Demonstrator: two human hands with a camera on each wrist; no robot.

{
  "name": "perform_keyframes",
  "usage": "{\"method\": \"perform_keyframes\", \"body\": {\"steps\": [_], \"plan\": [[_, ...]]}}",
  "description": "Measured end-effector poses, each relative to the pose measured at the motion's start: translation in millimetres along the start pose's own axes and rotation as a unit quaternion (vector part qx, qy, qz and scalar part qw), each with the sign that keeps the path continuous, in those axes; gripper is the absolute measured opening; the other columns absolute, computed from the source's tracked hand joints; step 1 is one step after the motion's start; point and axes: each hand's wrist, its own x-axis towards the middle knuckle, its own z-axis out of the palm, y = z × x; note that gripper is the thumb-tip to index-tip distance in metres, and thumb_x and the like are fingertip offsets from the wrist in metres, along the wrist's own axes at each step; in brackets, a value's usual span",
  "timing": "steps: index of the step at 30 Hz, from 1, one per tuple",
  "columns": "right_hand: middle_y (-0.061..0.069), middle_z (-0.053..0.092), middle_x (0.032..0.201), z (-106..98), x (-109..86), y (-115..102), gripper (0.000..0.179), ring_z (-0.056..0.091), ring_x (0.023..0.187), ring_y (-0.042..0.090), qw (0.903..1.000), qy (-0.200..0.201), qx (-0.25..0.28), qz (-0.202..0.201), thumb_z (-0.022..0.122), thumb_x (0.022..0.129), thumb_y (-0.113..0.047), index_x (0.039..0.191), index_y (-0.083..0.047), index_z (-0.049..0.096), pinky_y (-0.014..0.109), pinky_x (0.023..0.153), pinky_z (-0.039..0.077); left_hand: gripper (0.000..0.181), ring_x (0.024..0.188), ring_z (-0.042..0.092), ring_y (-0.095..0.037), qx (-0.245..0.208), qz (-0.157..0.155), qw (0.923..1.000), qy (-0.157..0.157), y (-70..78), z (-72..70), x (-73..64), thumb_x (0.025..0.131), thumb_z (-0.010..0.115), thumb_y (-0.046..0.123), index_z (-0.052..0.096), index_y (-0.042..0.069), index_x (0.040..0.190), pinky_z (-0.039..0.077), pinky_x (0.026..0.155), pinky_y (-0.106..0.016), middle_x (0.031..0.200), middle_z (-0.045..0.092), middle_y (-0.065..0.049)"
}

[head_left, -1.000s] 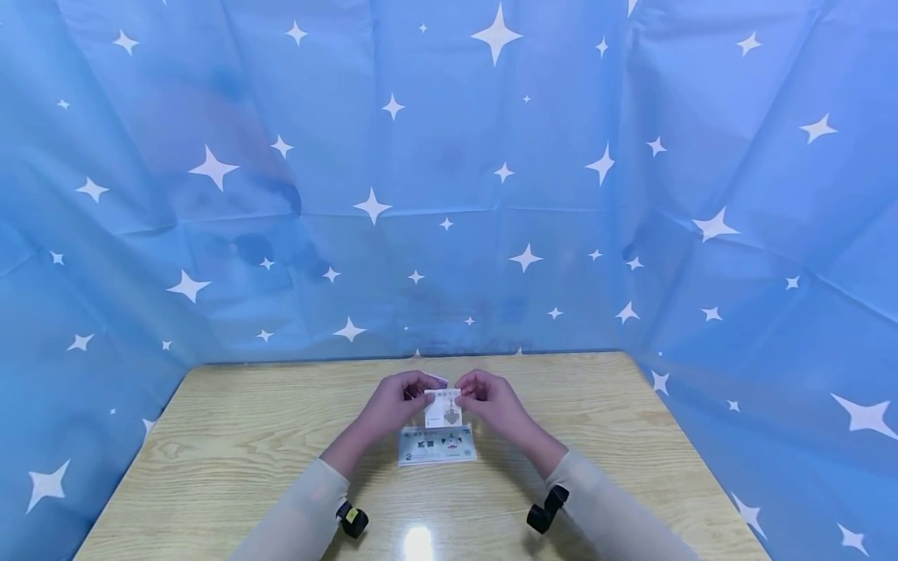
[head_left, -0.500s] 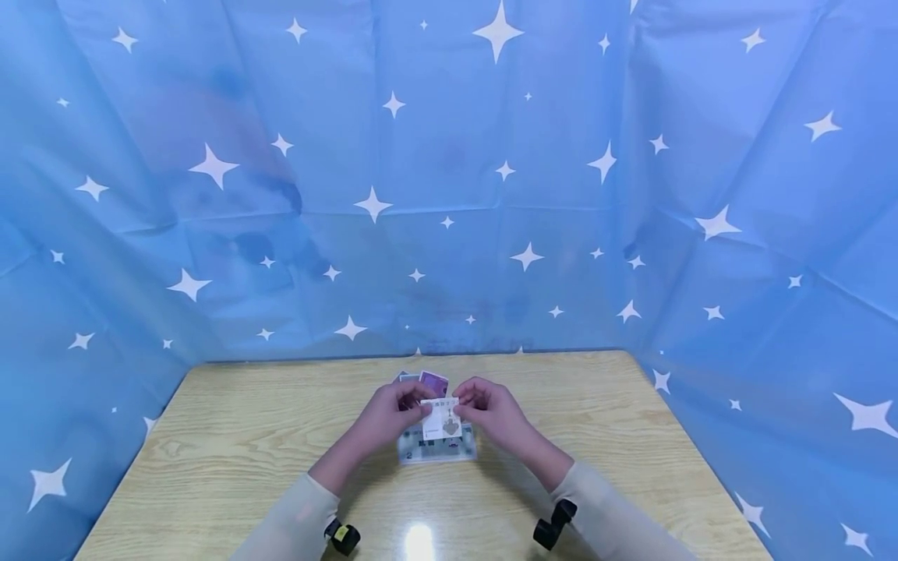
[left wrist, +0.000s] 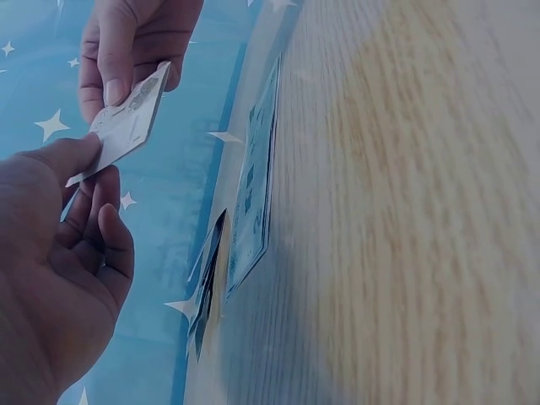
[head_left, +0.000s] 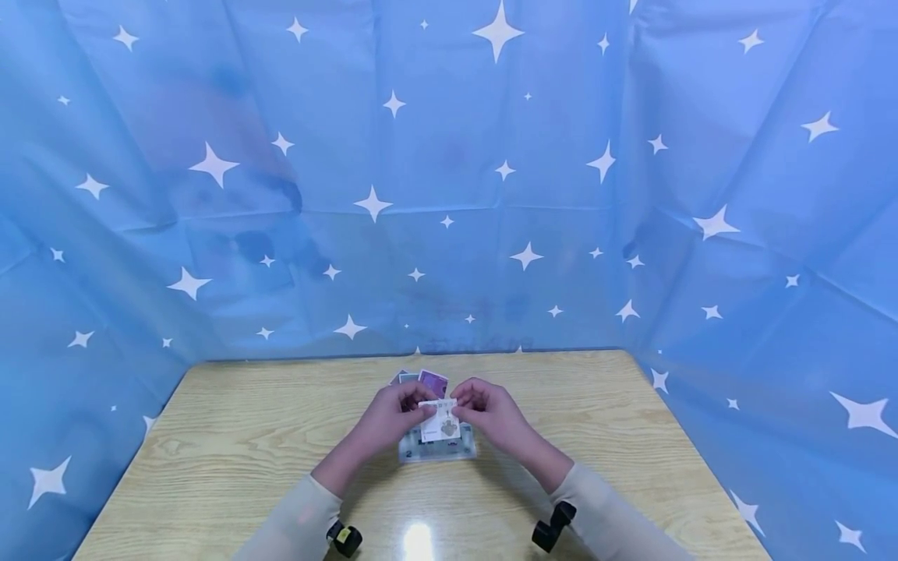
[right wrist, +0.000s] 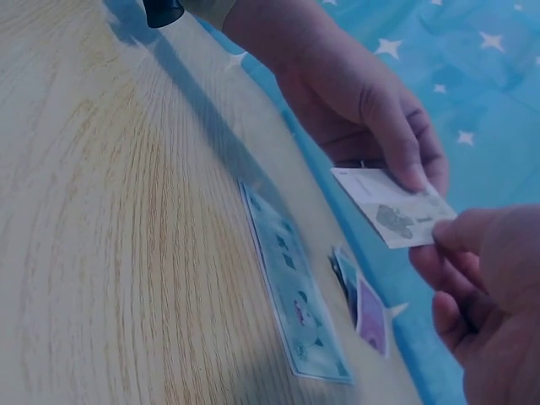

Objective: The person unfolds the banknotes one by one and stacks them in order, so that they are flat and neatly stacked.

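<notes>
A folded banknote (head_left: 440, 422), white with a grey-brown print, is held up between both hands above the table. My left hand (head_left: 388, 418) pinches its left edge between thumb and fingers. On the opposite edge, the thumb and fingertips of my right hand (head_left: 495, 411) pinch it too. Below it a larger pale green banknote (head_left: 438, 453) lies flat, partly covered by the held one in the head view; the right wrist view shows this green note's printed face whole. Just beyond lie several smaller folded notes, one of them purple (right wrist: 371, 316).
The wooden table (head_left: 245, 452) reaches a blue star-printed cloth (head_left: 449, 234) at its far edge. Black wrist cameras (head_left: 344, 538) sit on both forearms, close over the tabletop.
Both hands have drawn the folded banknote nearer, so it now overlaps the green one. The purple and blue folded notes behind, earlier mostly hidden, have come into view.
</notes>
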Motion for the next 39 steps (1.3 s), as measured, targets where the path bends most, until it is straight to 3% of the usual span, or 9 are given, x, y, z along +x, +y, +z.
{"method": "perform_keyframes", "body": {"steps": [6,10,14,18,22,29,31,35,39], "plan": [[0.007,0.072,0.099,-2.7,-0.8,0.7,0.018,0.067,0.088,0.021,0.9996,-0.018,-0.011,-0.019,0.078,0.103,-0.005,0.12,-0.009,0.073,0.025,0.074,0.055,0.01,0.073,0.056,-0.014,-0.003,-0.015,0.9998,0.008,0.5,-0.5,-1.4,0.104,0.079,0.017,0.078,0.023,0.112,0.049,0.064,-0.026,0.084,0.065,0.001],[0.006,0.073,0.101,-5.9,-0.3,2.7,0.024,0.07,0.09,0.028,0.9985,-0.036,-0.016,-0.037,0.077,0.104,-0.007,0.127,-0.01,0.074,0.027,0.074,0.056,0.01,0.073,0.054,-0.013,-0.007,-0.018,0.9998,0.009,0.4,-1.0,-1.8,0.105,0.078,0.016,0.079,0.023,0.112,0.048,0.063,-0.026,0.084,0.065,0.002],[0.004,0.072,0.107,-9.5,1.1,5.3,0.027,0.071,0.094,0.026,0.9969,-0.05,-0.04,-0.046,0.077,0.105,-0.01,0.131,-0.013,0.075,0.03,0.078,0.058,0.008,0.073,0.055,-0.013,-0.009,-0.022,0.9997,0.007,0.1,-1.0,-1.4,0.106,0.078,0.016,0.078,0.021,0.112,0.048,0.064,-0.027,0.086,0.067,0.002],[0.003,0.07,0.112,-13.5,1.9,6.0,0.022,0.07,0.096,0.02,0.995,-0.057,-0.059,-0.056,0.079,0.104,-0.013,0.125,-0.015,0.077,0.032,0.081,0.057,0.006,0.079,0.059,-0.015,-0.014,-0.022,0.9996,0.001,0.0,-0.9,-1.1,0.106,0.077,0.014,0.078,0.018,0.111,0.051,0.068,-0.028,0.094,0.071,0.002],[0.005,0.069,0.114,-16.1,3.4,7.1,0.016,0.068,0.101,0.027,0.9939,-0.057,-0.061,-0.072,0.083,0.101,-0.014,0.115,-0.015,0.076,0.034,0.082,0.054,0.006,0.082,0.06,-0.014,-0.021,-0.014,0.9996,-0.012,0.1,-0.8,-0.9,0.105,0.077,0.011,0.078,0.015,0.11,0.052,0.071,-0.028,0.098,0.073,0.001],[0.01,0.065,0.135,-17.5,5.7,9.6,0.018,0.058,0.13,0.03,0.9908,-0.048,-0.081,-0.098,0.088,0.096,-0.014,0.102,-0.02,0.072,0.055,0.107,0.048,0.005,0.063,0.042,-0.011,-0.014,-0.008,0.9995,-0.026,3.7,-2.2,-2.6,0.106,0.078,0.016,0.079,0.017,0.111,0.04,0.06,-0.026,0.071,0.049,0.002],[0.012,0.066,0.137,-17.2,5.6,9.9,0.018,0.057,0.134,0.031,0.9912,-0.048,-0.078,-0.096,0.087,0.097,-0.013,0.101,-0.02,0.072,0.062,0.113,0.043,0.006,0.062,0.042,-0.011,-0.014,-0.008,0.9995,-0.026,4.2,-2.4,-2.7,0.106,0.078,0.016,0.079,0.018,0.111,0.04,0.06,-0.026,0.071,0.049,0.002],[0.007,0.072,0.127,-16.8,4.0,9.1,0.014,0.061,0.129,0.028,0.9943,-0.052,-0.059,-0.071,0.085,0.099,-0.014,0.105,-0.018,0.073,0.062,0.114,0.043,0.006,0.07,0.05,-0.01,-0.022,-0.005,0.9993,-0.029,3.1,-1.8,-2.2,0.106,0.077,0.013,0.079,0.016,0.111,0.046,0.064,-0.025,0.084,0.065,0.003],[-0.002,0.074,0.113,-15.7,2.7,8.6,0.012,0.065,0.109,0.021,0.9961,-0.048,-0.056,-0.048,0.084,0.101,-0.016,0.107,-0.017,0.074,0.047,0.097,0.051,0.006,0.078,0.058,-0.011,-0.031,-0.003,0.999,-0.033,2.9,-2.2,-2.4,0.107,0.076,0.011,0.078,0.014,0.111,0.051,0.068,-0.026,0.098,0.073,0.002]]}}
